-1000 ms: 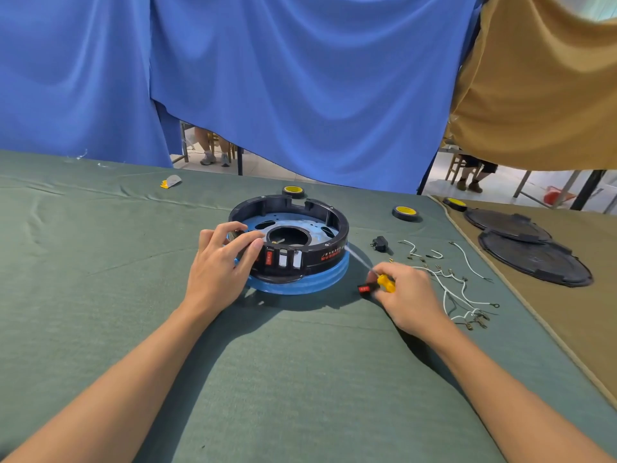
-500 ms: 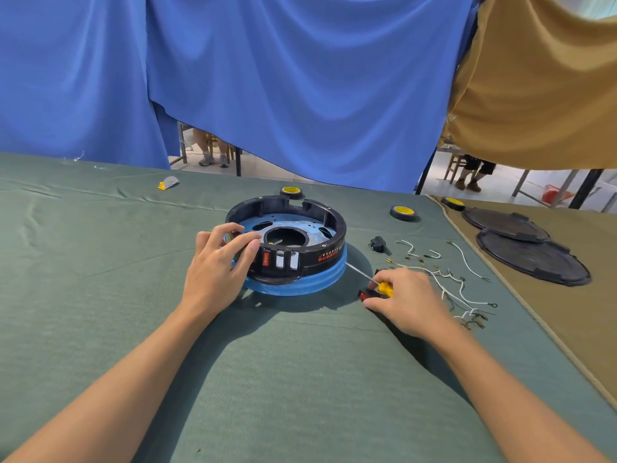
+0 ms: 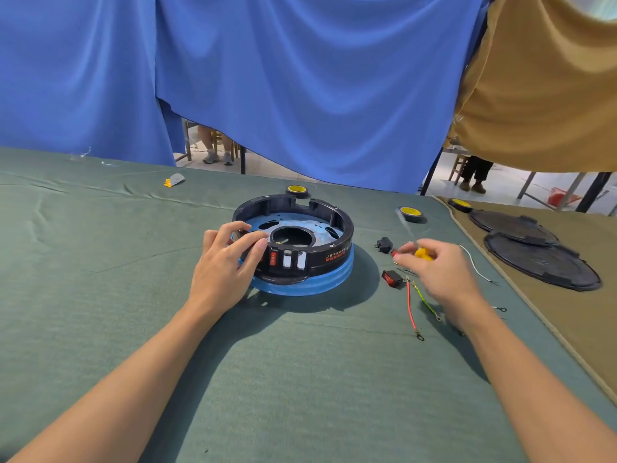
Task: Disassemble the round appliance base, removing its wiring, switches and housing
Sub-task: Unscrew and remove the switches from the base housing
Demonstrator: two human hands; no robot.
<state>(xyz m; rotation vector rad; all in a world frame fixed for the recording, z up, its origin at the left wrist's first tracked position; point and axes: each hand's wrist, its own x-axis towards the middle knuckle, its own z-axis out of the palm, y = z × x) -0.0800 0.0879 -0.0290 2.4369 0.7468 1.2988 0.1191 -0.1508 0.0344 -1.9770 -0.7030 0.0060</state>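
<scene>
Green cloth covers the counter; the round base sits mid-counter, nearer the far edge. My left hand grips its near-left rim. My right hand, blurred, pinches a yellow-handled screwdriver beside a loose switch and wires, toward the right edge.

One round base, one screwdriver, three tape rolls, two loose switches left of the right hand, two lids right.

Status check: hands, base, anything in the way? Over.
Left hand grips base rim beside switch panel. Right hand holds yellow screwdriver, right of base. Removed switch and loose wires on cloth, clear of base.
</scene>
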